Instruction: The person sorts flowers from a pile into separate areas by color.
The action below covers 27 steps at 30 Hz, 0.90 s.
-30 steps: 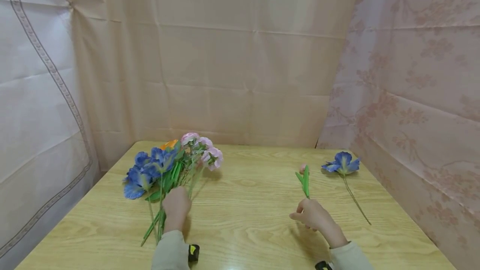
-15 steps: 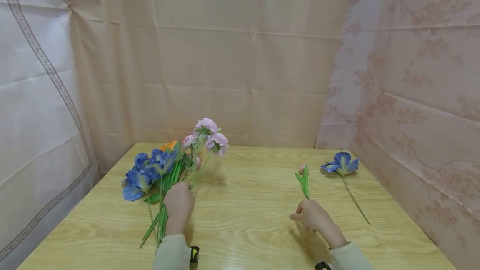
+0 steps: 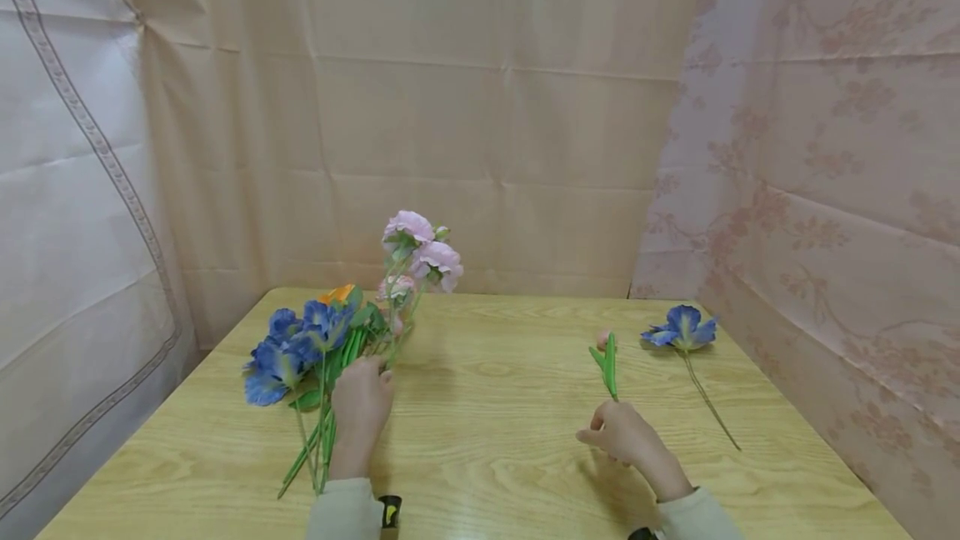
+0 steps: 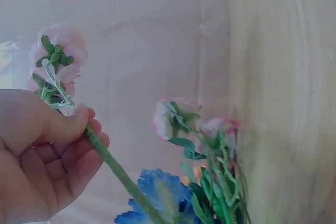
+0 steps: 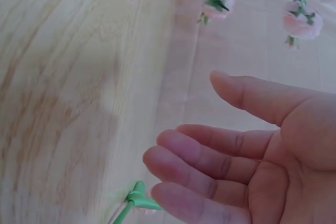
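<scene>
My left hand [image 3: 362,407] pinches the green stem [image 4: 122,174] of a pale pink artificial flower spray between thumb and fingers. Its ruffled blooms [image 3: 437,263] rise above the table's far edge. Beside that hand lies a pile of blue flowers [image 3: 279,361], an orange flower [image 3: 339,293] and other pink blooms [image 4: 178,119], their green stems [image 3: 303,457] pointing toward me. Over the right half of the table, my right hand [image 3: 630,440] has its fingers loosely bent and nothing in them, as the right wrist view shows. Just past it lies a small pink tulip [image 3: 611,363] with green leaves.
A single blue flower [image 3: 684,327] with a thin stem lies at the table's right side. The wooden table [image 3: 487,415] is enclosed by a beige cloth [image 3: 480,107] behind, a white curtain [image 3: 67,215] at left and a floral cloth [image 3: 840,190] at right.
My left hand has lifted the pink flower spray up and slightly right, so its blooms stand higher than the rest of the pile. The right hand has hardly moved.
</scene>
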Each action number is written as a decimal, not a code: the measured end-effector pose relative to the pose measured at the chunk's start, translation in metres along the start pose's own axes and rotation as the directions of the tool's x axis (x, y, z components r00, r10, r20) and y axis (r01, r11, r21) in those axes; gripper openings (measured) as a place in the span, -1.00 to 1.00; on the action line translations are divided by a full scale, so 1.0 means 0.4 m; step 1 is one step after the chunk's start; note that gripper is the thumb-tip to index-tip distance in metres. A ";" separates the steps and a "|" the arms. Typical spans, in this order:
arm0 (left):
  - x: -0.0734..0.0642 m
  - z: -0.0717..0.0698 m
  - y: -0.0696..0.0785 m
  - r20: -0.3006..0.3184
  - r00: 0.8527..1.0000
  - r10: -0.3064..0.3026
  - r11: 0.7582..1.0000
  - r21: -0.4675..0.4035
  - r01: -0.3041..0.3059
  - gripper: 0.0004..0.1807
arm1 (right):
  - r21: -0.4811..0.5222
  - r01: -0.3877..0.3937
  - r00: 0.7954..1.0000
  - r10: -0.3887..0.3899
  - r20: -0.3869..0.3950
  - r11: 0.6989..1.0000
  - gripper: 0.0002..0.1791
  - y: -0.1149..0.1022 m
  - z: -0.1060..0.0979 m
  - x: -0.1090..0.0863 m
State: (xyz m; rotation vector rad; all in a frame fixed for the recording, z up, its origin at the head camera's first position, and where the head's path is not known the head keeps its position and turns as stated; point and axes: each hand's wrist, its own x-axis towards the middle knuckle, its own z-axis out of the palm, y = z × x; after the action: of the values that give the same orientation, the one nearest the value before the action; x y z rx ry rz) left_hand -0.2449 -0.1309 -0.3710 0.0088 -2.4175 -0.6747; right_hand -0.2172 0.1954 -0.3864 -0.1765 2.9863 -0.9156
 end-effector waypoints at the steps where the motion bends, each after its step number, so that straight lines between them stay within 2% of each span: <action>1: -0.001 -0.001 0.004 -0.006 1.000 0.009 1.000 -0.016 -0.009 -0.83 | 0.003 0.008 1.000 -0.008 0.001 1.000 -0.81 0.000 0.001 0.000; 6: -0.004 -0.008 0.024 -0.012 0.998 0.070 0.992 -0.100 -0.070 -0.81 | 0.022 0.035 0.999 -0.035 0.007 0.999 -0.80 -0.001 0.004 -0.001; 11: -0.008 -0.007 0.035 -0.065 0.988 0.140 0.969 -0.194 -0.150 -0.83 | 0.027 0.035 0.999 -0.035 0.005 0.999 -0.80 -0.008 0.004 -0.003; 13: -0.009 -0.007 0.040 -0.073 0.988 0.137 0.960 -0.237 -0.150 -0.82 | 0.028 0.031 1.000 -0.031 0.006 0.999 -0.80 -0.012 0.003 -0.004; 18: -0.011 -0.011 0.058 -0.014 0.994 0.109 0.934 -0.340 -0.107 -0.80 | 0.041 0.040 0.999 -0.040 0.009 0.998 -0.78 -0.021 0.000 -0.005; 24: -0.014 -0.008 0.076 0.003 0.988 0.156 0.912 -0.385 -0.143 -0.95 | 0.065 0.079 0.997 -0.080 0.022 0.995 -0.75 -0.033 0.000 -0.003; 27: -0.018 -0.005 0.086 0.046 0.985 0.168 0.901 -0.413 -0.134 -0.88 | 0.052 0.127 0.992 -0.128 0.011 0.991 -0.74 -0.039 0.002 -0.002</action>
State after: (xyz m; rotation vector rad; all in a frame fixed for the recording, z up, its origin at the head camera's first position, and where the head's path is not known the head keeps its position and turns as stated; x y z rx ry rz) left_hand -0.2327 -0.1008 -0.3573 -0.3822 -2.2755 -1.1122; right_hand -0.2148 0.1822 -0.3785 -0.3757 2.9639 -0.9962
